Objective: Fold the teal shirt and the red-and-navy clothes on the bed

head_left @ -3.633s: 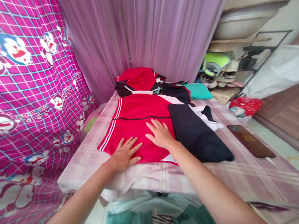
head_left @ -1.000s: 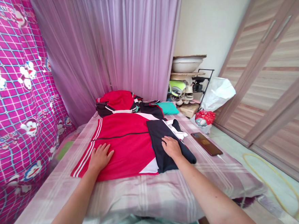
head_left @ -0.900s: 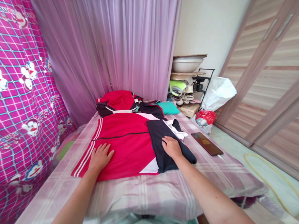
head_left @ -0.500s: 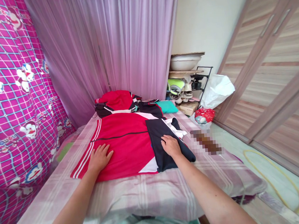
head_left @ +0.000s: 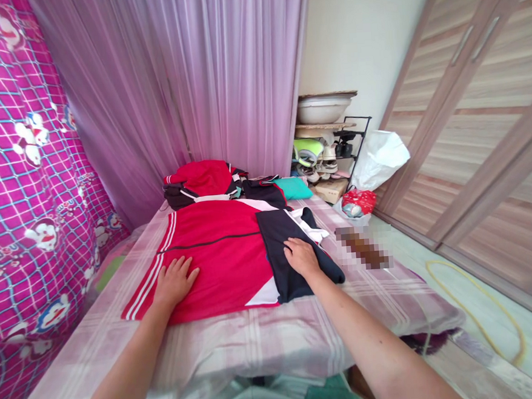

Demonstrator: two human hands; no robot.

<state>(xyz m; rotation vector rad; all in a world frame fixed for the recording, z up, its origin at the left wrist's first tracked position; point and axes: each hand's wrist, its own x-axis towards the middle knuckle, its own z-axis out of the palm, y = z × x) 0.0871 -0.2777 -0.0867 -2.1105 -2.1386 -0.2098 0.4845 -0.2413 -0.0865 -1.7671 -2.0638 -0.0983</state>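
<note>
Spread flat on a bed with a pink-and-white checked sheet [head_left: 257, 340] is a red, white and black jacket [head_left: 220, 266], white stripes along its left edge and a dark zip line across it. My left hand [head_left: 175, 282] lies on the red part near those stripes, fingers spread. On the dark part at the right rests my right hand [head_left: 301, 258], its fingers stretched out and palm down. Neither hand grasps the cloth. White fabric [head_left: 311, 223] sticks out past the dark part.
Behind the jacket lie a red-and-black clothes heap [head_left: 205, 179], a dark folded garment [head_left: 265, 193] and a teal item [head_left: 294, 188]. A shoe rack [head_left: 356, 150], white bag [head_left: 379, 158] and wooden wardrobe [head_left: 462, 137] stand to the right. A purple curtain [head_left: 184, 77] hangs behind.
The view has shifted slightly, so the scene sits a little further left. Both hands stay in the same places on the jacket, which looks unchanged.
</note>
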